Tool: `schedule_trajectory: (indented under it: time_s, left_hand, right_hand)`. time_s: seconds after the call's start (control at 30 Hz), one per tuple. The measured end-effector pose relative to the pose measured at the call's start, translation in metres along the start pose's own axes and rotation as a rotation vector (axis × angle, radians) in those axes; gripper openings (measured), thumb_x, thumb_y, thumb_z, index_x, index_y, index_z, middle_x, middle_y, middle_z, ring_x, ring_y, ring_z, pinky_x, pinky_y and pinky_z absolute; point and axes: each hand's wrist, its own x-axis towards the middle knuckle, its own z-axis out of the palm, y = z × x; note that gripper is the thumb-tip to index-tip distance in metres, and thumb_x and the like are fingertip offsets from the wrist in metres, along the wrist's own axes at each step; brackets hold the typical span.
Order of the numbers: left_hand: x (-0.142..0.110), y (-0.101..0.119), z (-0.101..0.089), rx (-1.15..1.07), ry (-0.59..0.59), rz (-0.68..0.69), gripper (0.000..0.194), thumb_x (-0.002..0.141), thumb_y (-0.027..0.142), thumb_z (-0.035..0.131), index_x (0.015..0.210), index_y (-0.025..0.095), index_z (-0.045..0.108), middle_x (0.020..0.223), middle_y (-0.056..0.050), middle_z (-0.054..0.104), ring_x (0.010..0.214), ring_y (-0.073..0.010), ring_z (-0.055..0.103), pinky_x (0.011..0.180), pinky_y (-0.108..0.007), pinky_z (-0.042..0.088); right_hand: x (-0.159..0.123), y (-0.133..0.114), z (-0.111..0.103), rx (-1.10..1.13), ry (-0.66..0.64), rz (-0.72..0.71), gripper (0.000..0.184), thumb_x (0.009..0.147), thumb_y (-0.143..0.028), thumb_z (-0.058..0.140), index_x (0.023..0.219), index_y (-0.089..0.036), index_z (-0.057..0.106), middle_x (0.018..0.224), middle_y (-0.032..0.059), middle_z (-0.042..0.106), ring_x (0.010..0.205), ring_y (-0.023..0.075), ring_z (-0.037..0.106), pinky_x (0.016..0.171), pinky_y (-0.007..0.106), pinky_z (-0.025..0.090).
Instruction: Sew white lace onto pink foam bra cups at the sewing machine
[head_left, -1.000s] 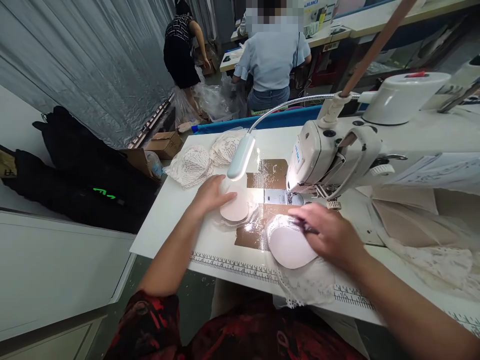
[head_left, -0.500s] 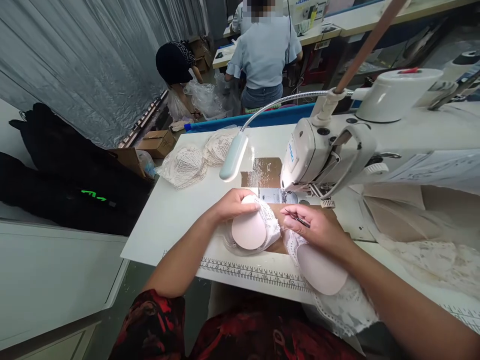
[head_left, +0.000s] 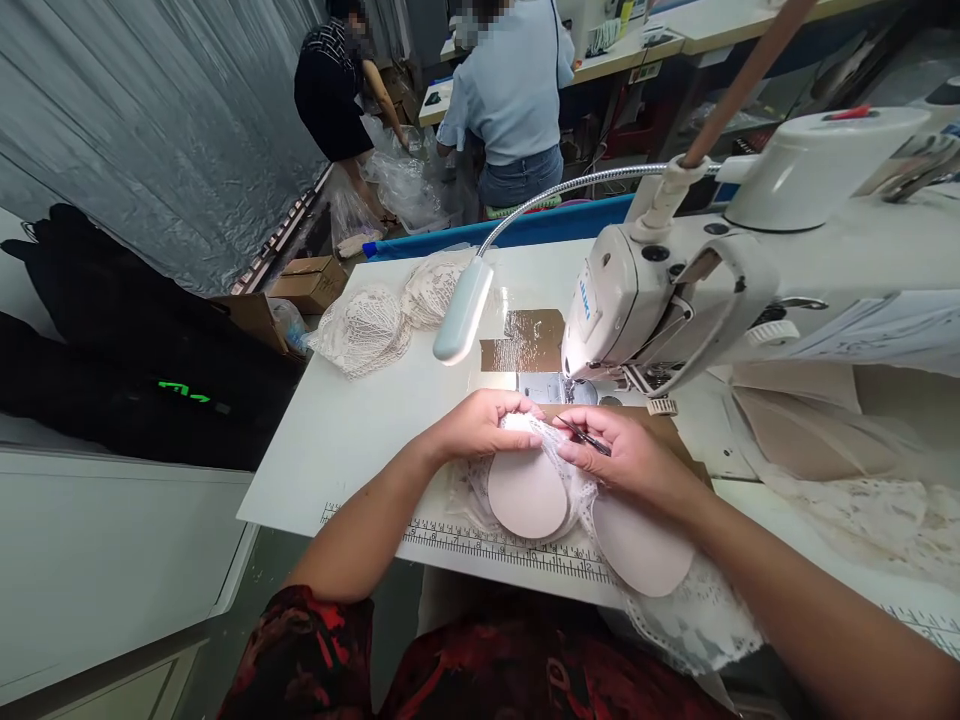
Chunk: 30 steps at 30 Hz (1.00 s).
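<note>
Lace bra [head_left: 527,495] lies over the front edge of the worktop [head_left: 315,430], near the sewing machine [head_left: 611,290]; the left hand [head_left: 491,425] is clamped on the bra's far edge, the right hand [head_left: 626,455] closed around a small metal tool [head_left: 590,438].

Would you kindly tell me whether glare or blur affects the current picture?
Head view: glare streaks the brown patch beside the sewing machine; head view: the right hand and its dark tool look fairly sharp; head view: pixelation partly masks the head of the seated person.
</note>
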Motion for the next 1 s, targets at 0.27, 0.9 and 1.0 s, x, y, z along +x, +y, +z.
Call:
schedule_trajectory:
  time_s: [0.27,0.9,1.0]
  left_hand:
    - [-0.002,0.002,0.003,0.027,-0.040,0.006,0.036,0.073,0.029,0.074,0.102,0.013,0.062,0.094,-0.005,0.061,0.083,-0.0145,0.058,0.073,-0.025,0.045]
    - [0.008,0.003,0.018,0.351,-0.060,0.042,0.030,0.078,0.043,0.067,0.083,0.014,0.061,0.075,0.000,0.060,0.068,-0.0105,0.052,0.061,-0.021,0.040]
    - [0.008,-0.004,0.016,0.185,-0.064,0.012,0.028,0.077,0.039,0.069,0.082,0.012,0.063,0.073,0.000,0.058,0.066,-0.0091,0.050,0.060,-0.021,0.038]
  right_hand:
    - [-0.003,-0.002,0.000,-0.046,0.031,0.004,0.025,0.085,-0.042,0.053,0.079,-0.020,0.062,0.078,0.0023,0.062,0.073,0.0173,0.054,0.065,0.029,0.043]
    - [-0.006,-0.002,-0.001,0.082,0.037,0.036,0.026,0.083,-0.045,0.059,0.092,-0.022,0.067,0.094,0.0049,0.069,0.088,0.0217,0.062,0.080,0.034,0.049]
    - [-0.008,0.001,-0.004,0.067,0.060,0.060,0.032,0.082,-0.048,0.058,0.102,-0.023,0.066,0.100,0.0069,0.068,0.093,0.0236,0.062,0.083,0.037,0.049]
